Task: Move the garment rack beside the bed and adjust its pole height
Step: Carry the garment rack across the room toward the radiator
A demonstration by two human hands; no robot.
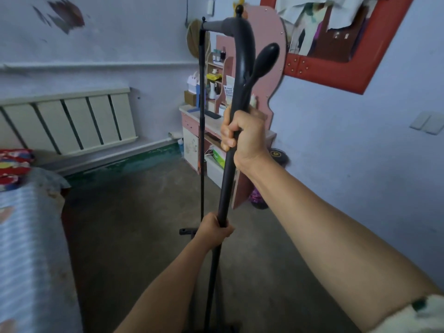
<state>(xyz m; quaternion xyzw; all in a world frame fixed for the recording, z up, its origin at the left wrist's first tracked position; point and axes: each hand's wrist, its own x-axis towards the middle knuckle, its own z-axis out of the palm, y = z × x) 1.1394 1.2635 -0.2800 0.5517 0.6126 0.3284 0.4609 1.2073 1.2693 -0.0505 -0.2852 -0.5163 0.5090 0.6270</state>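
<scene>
The black garment rack [243, 42] stands right in front of me, its near pole [227, 179] running from the floor up to a curved top corner with a knob. My right hand [245, 138] is shut around the upper part of that near pole. Lower down, my left hand [212, 230] grips the same pole just above a joint. The far pole [202, 121] rises thin and upright behind. A rounded black hook arm [265, 60] sticks out near the top. The bed [26, 236] with a striped blue cover lies at the left.
A pink dressing table [211, 131] with shelves of small items stands against the far wall. A red-framed mirror [336, 68] hangs on the right wall. A cream radiator [69, 118] runs along the left wall. Bare grey floor [134, 224] lies between bed and rack.
</scene>
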